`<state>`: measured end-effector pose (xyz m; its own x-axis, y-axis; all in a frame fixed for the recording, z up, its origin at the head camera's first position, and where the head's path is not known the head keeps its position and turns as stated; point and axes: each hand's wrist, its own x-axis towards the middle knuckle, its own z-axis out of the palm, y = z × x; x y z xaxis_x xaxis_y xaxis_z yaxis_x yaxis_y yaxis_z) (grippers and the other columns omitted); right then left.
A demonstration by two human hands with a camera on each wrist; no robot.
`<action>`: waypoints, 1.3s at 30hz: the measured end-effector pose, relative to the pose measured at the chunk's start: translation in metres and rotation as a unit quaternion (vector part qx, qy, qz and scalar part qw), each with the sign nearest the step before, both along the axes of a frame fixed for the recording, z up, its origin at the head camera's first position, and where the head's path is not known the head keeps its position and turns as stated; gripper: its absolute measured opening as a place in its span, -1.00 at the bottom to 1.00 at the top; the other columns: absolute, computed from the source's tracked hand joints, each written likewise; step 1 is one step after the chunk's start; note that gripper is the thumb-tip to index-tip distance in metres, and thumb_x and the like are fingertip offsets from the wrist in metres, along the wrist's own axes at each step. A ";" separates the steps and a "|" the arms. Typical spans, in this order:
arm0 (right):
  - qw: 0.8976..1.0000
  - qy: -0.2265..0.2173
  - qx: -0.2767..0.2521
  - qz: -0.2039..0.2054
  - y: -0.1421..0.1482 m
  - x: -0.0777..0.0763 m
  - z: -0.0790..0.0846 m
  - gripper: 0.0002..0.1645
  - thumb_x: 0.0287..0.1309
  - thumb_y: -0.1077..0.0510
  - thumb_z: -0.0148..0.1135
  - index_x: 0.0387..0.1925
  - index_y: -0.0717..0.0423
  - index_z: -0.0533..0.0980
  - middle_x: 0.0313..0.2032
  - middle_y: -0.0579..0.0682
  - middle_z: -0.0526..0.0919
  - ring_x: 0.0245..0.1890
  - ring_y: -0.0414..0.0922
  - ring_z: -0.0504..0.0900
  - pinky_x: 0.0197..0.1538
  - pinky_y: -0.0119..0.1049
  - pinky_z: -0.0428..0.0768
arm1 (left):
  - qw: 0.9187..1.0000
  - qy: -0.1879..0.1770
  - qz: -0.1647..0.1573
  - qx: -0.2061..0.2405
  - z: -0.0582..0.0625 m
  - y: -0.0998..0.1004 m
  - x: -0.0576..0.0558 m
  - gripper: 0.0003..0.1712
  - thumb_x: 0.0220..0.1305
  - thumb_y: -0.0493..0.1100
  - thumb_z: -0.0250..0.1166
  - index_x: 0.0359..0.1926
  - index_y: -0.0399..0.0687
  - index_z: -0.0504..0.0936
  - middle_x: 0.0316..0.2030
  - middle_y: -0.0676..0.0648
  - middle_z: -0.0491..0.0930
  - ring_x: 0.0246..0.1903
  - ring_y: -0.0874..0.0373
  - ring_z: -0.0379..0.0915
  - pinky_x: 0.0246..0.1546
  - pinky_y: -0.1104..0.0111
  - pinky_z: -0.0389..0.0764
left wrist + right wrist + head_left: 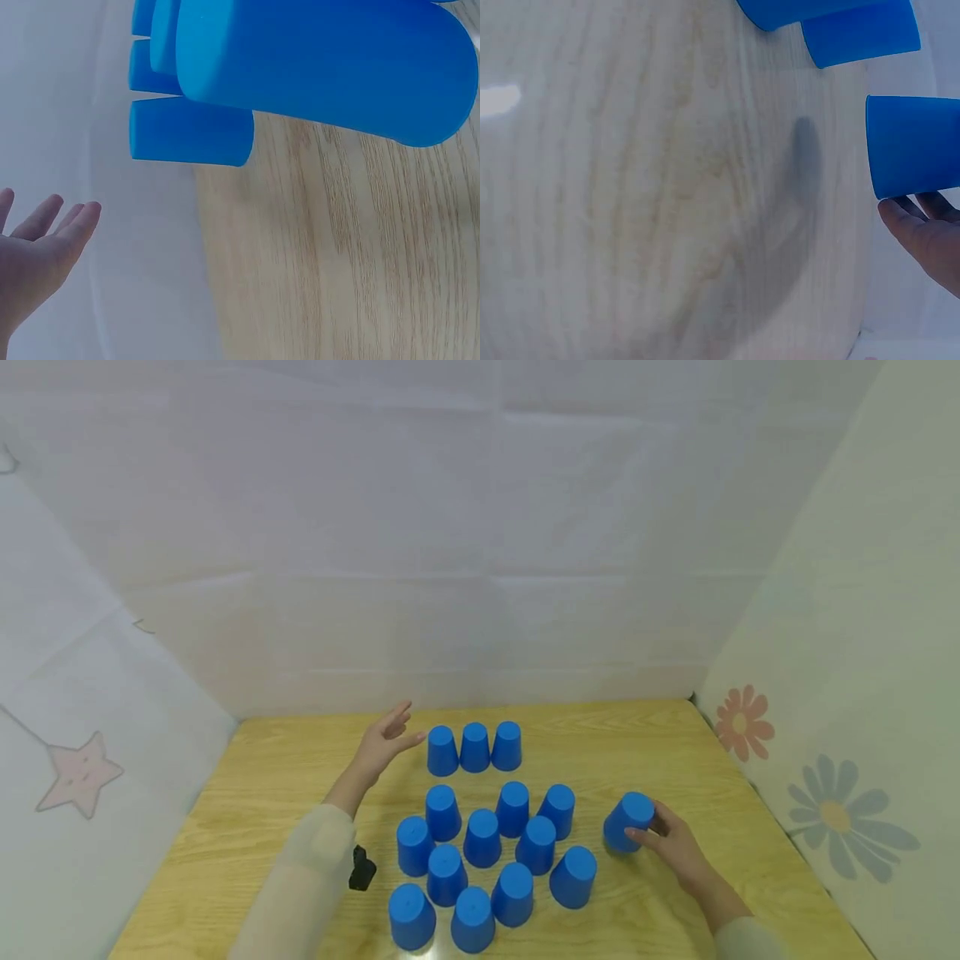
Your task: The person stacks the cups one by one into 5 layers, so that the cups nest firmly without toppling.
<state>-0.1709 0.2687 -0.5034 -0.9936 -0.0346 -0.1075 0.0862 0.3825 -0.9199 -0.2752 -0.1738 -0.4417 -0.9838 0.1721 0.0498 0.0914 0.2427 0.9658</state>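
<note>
At the right of the group, my right hand (681,850) grips an upside-down blue plastic cup (628,821), thumb on its near side and fingers behind. The right wrist view has the fingertips at the lower side of this cup (913,146). My left hand (381,747) is beside the left end of a row of three upside-down blue cups at the back, its thumb close to the leftmost cup (442,752). Its fingers are spread and loosely bent, with nothing in them, as the left wrist view of the hand (41,259) also shows.
Several more upside-down blue cups (482,838) stand in loose rows at the middle and front of the wooden table (247,793). A small black object (362,869) lies beside the left sleeve. White cloth (450,527) hangs behind the table and at both sides.
</note>
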 end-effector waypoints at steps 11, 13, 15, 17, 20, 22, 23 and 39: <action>1.000 0.024 0.003 0.010 -0.004 -0.040 0.008 -0.15 -0.03 -0.01 0.22 0.21 0.23 0.08 0.10 0.32 0.24 0.10 0.20 0.20 0.05 0.05 0.25 | 1.000 0.025 -0.009 0.004 -0.006 -0.013 0.031 -0.23 0.01 -0.01 0.27 0.25 0.12 0.15 0.20 -0.14 0.15 0.17 -0.09 0.02 0.02 0.07 0.23; 1.000 0.021 0.006 0.004 -0.006 -0.046 0.008 -0.14 -0.05 -0.04 0.23 0.21 0.21 0.09 0.10 0.30 0.24 0.10 0.20 0.20 0.05 0.06 0.24 | 0.999 0.031 -0.013 0.009 -0.008 -0.014 0.037 -0.23 0.01 -0.01 0.27 0.25 0.12 0.15 0.19 -0.14 0.15 0.17 -0.09 0.02 0.03 0.07 0.23; 1.000 0.017 0.009 0.001 -0.007 -0.051 0.008 -0.13 -0.06 -0.07 0.23 0.21 0.19 0.09 0.11 0.29 0.23 0.11 0.20 0.18 0.06 0.07 0.23 | 0.999 0.035 -0.014 0.015 -0.010 -0.015 0.043 -0.24 0.01 -0.02 0.27 0.24 0.13 0.16 0.19 -0.13 0.16 0.17 -0.08 0.02 0.04 0.07 0.21; 1.000 0.014 0.007 -0.001 -0.009 -0.055 0.007 -0.12 -0.08 -0.09 0.23 0.20 0.18 0.10 0.11 0.29 0.22 0.11 0.20 0.17 0.06 0.09 0.21 | 0.999 0.038 -0.015 0.019 -0.013 -0.016 0.048 -0.24 0.01 -0.03 0.28 0.24 0.11 0.17 0.19 -0.16 0.15 0.17 -0.08 0.02 0.05 0.06 0.19; 1.000 0.007 0.004 0.000 -0.010 -0.060 0.006 -0.12 -0.07 -0.09 0.23 0.21 0.18 0.09 0.12 0.29 0.22 0.12 0.21 0.16 0.06 0.11 0.19 | 0.999 0.031 -0.012 0.019 -0.017 -0.017 0.056 -0.26 0.00 -0.04 0.28 0.23 0.10 0.19 0.18 -0.16 0.17 0.16 -0.06 0.05 0.06 0.05 0.18; 1.000 0.003 0.005 0.001 -0.011 -0.062 0.005 -0.12 -0.07 -0.08 0.23 0.21 0.18 0.09 0.12 0.30 0.22 0.11 0.22 0.16 0.06 0.11 0.19 | 0.999 0.021 -0.011 0.021 -0.021 -0.018 0.061 -0.27 -0.01 -0.04 0.29 0.21 0.07 0.22 0.17 -0.15 0.19 0.15 -0.04 0.07 0.05 0.06 0.19; 1.000 0.002 0.009 0.002 -0.012 -0.064 0.005 -0.11 -0.07 -0.09 0.22 0.21 0.19 0.08 0.12 0.30 0.21 0.11 0.22 0.16 0.06 0.12 0.19 | 1.000 0.015 -0.011 0.023 -0.023 -0.018 0.064 -0.28 -0.01 -0.05 0.30 0.20 0.06 0.23 0.16 -0.15 0.21 0.14 -0.04 0.08 0.05 0.07 0.19; 0.999 0.001 -0.002 0.044 -0.032 -0.099 0.016 -0.09 -0.04 -0.07 0.20 0.25 0.16 0.02 0.17 0.31 0.12 0.16 0.23 0.06 0.09 0.17 0.08 | 0.999 -0.029 -0.035 0.025 -0.043 -0.013 0.101 -0.32 0.02 -0.22 0.27 0.19 -0.11 0.24 0.18 -0.16 0.18 0.18 -0.09 -0.01 0.08 -0.05 0.04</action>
